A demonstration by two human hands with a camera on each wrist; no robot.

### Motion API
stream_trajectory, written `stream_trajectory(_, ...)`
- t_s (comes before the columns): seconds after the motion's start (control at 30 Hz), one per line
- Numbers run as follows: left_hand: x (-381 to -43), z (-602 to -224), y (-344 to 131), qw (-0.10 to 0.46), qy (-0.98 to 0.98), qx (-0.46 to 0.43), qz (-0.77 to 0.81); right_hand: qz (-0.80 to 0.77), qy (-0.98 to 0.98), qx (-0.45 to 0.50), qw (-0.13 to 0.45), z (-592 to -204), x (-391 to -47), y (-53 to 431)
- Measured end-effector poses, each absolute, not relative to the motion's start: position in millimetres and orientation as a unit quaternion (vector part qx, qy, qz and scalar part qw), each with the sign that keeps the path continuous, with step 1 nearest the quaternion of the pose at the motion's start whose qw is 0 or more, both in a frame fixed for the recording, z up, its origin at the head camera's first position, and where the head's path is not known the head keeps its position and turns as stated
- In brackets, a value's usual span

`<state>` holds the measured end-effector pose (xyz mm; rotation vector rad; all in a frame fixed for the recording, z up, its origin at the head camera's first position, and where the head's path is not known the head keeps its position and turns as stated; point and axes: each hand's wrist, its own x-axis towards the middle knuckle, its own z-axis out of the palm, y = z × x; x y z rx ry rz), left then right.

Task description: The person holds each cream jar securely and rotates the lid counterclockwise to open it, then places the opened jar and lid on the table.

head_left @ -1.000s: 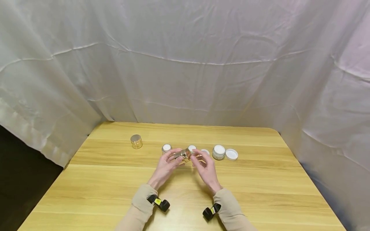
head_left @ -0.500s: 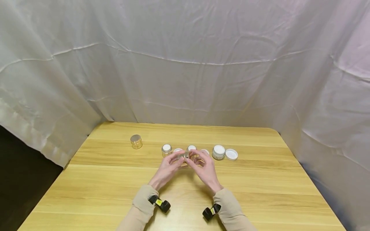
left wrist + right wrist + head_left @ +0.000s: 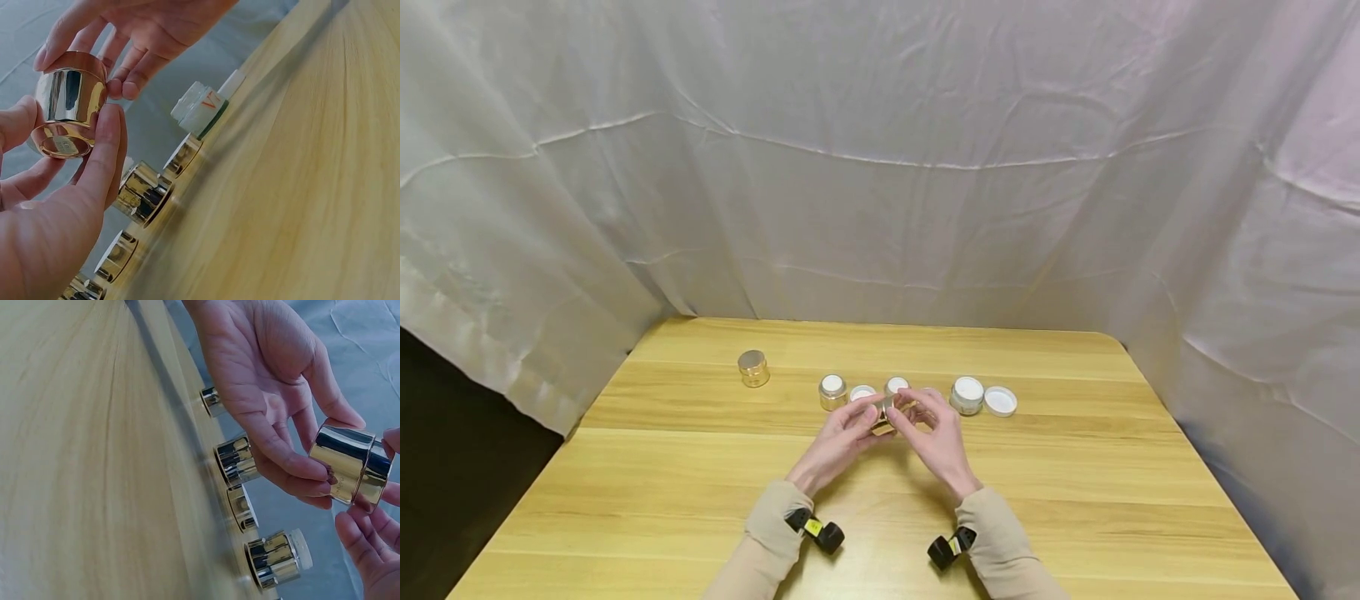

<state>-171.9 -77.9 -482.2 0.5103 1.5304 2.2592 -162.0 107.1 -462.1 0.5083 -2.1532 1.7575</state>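
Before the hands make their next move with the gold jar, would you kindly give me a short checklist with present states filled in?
1. Left hand grips the held jar: ok.
2. Right hand grips it too: ok.
3. Held jar raised off the table: ok.
4. Held jar unscrewed: cannot tell.
5. One hand free for the leftmost jar: not ok, both are occupied.
6. White lid beside the pale jar: ok.

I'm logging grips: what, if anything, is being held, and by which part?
A shiny, metallic-looking gold cylindrical jar: the left hand grips it near the end with the small pale label, the right hand at the opposite end.
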Motion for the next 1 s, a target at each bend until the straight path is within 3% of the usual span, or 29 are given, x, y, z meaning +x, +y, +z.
stream_trajectory(0.5, -171, -484, -77, 0.173, 0.551, 0.179, 0.797, 0.578, -0.785, 0.184, 0.126, -453, -161, 111)
stream_trajectory(1.0, -170, -481, -76, 0.187, 0.535, 0.14, 0.812, 0.536, -0.804, 0.206, 0.152, -447, -156, 108)
